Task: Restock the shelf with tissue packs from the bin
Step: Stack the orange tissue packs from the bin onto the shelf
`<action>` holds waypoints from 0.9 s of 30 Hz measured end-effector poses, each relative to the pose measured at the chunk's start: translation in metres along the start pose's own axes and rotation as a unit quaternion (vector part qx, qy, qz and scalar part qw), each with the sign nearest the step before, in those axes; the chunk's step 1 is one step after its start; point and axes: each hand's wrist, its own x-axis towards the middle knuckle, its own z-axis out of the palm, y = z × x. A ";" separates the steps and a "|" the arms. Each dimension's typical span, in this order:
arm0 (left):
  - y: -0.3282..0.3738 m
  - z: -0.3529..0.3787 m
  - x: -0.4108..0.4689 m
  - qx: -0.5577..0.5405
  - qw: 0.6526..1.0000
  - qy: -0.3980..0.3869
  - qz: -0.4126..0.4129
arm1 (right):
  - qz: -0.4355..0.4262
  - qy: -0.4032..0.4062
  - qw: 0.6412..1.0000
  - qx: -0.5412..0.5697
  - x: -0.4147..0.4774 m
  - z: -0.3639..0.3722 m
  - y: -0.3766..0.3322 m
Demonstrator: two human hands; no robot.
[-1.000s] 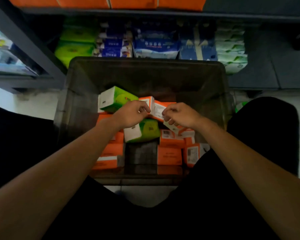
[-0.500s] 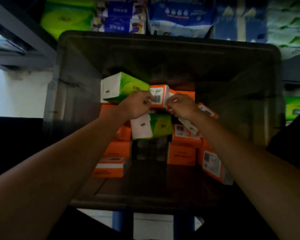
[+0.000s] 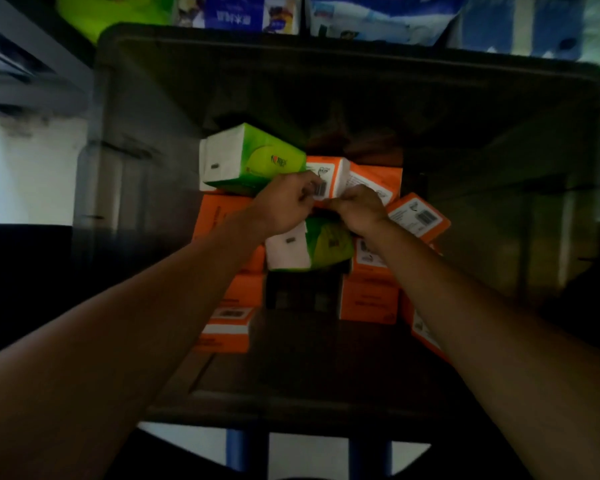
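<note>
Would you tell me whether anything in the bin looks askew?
Yes: the packs in the bin lie jumbled. One orange pack at right sits tilted diagonally, and a green pack rests slanted on orange ones.

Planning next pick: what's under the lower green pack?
Lower green pack lies over a dark gap between orange packs; the gap's contents are unreadable. Left hand and right hand, gripping a white-ended orange pack, cover its top edge.

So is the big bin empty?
Not empty. The bin holds a pile of orange packs and green packs.
</note>
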 end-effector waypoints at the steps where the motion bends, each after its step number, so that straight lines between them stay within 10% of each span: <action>1: 0.001 0.000 -0.002 -0.002 1.000 0.005 0.003 | -0.006 0.009 1.000 -0.010 -0.002 -0.001 -0.001; 13: 0.077 -0.039 -0.033 -0.166 0.968 0.031 -0.184 | -0.217 0.066 0.974 -0.004 -0.073 -0.020 -0.040; 24: 0.112 -0.084 -0.115 -0.221 0.944 0.208 -0.132 | -0.435 0.041 0.899 -0.022 -0.159 -0.030 -0.064; 27: 0.115 -0.101 -0.135 -0.217 0.950 0.201 -0.098 | -0.433 0.148 0.888 0.045 -0.169 -0.035 -0.069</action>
